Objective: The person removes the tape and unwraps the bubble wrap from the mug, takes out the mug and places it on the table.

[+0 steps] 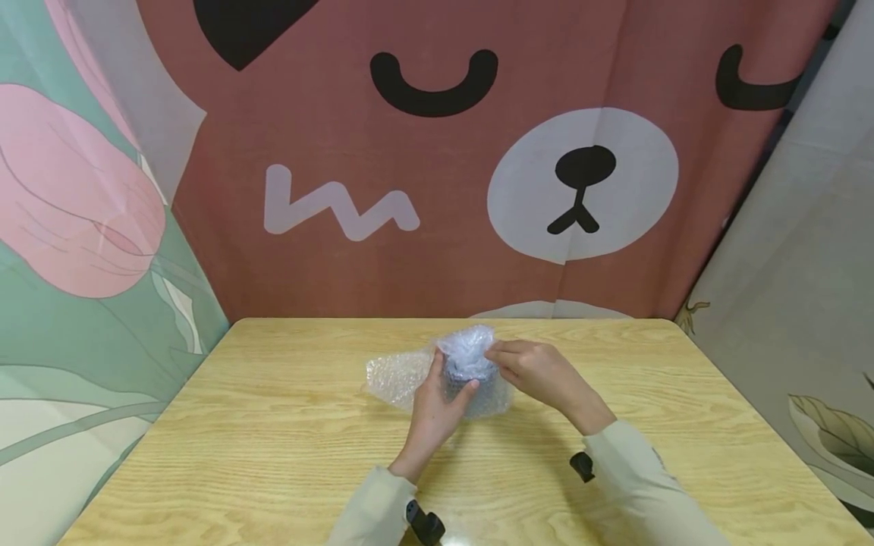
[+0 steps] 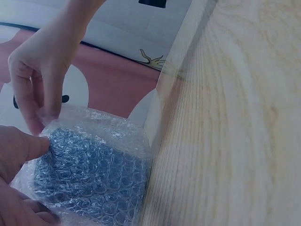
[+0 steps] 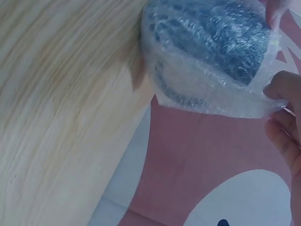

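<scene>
A bluish object (image 2: 89, 165) stands on the table, wrapped in clear bubble wrap (image 1: 396, 375); its kind cannot be told through the layers. My left hand (image 1: 440, 409) grips its near left side, thumb and fingers spread round the bundle. At the upper right, my right hand (image 1: 542, 373) pinches an edge of the wrap between thumb and fingers, which the right wrist view shows as a taut flap (image 3: 225, 96). A loose tail of wrap stretches left across the table. The object's base is hidden by the wrap.
The wooden table (image 1: 273, 440) reaches back to a curtain (image 1: 328, 273) printed with a bear's face. Patterned cloth hangs at both sides. A dark wrist camera (image 1: 425, 523) sits on the left sleeve, and another dark device (image 1: 583, 466) on the right.
</scene>
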### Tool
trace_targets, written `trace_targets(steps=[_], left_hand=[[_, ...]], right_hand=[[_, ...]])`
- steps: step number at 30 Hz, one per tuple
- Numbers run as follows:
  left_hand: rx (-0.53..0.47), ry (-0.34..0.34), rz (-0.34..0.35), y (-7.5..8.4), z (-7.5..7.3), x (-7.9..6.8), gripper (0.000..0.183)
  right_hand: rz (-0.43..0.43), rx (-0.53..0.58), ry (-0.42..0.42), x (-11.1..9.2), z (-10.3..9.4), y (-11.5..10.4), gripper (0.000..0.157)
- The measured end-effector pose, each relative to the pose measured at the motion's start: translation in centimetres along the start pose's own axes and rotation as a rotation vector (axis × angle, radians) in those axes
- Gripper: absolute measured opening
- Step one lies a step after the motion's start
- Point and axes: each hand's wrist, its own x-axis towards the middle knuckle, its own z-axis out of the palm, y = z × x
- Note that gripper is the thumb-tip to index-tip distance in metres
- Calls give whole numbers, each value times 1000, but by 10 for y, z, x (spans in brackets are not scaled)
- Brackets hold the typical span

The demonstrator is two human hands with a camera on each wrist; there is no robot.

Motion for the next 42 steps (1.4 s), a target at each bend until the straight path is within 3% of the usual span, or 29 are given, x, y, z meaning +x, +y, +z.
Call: trace_targets(steps=[6, 14, 20, 23, 26, 28, 33, 42], left_hand=[[-11, -2, -3, 1, 1, 0, 81], [-19, -15, -15, 1, 2, 1, 82], [-14, -17, -14, 0, 1, 1, 82], [-3, -14, -11, 0, 1, 0, 82], [0, -13, -13, -1, 0, 0, 82], [-2, -12, -15, -1, 0, 0, 82], [7, -9, -7, -2, 0, 0, 81], [15, -7, 11, -3, 0, 1, 80]], right_hand=[[-86, -79, -7, -1, 0, 2, 27], [-148, -68, 30, -1, 2, 4, 28], [-162, -59, 122, -4, 7, 8, 10], [-166, -81, 172, -4, 9, 9, 29], [-145, -109, 213, -4, 9, 9, 41], [-119, -113, 223, -4, 9, 8, 37], [-25, -84, 226, -5, 10, 7, 9], [135, -45, 290, -5, 11, 7, 18]])
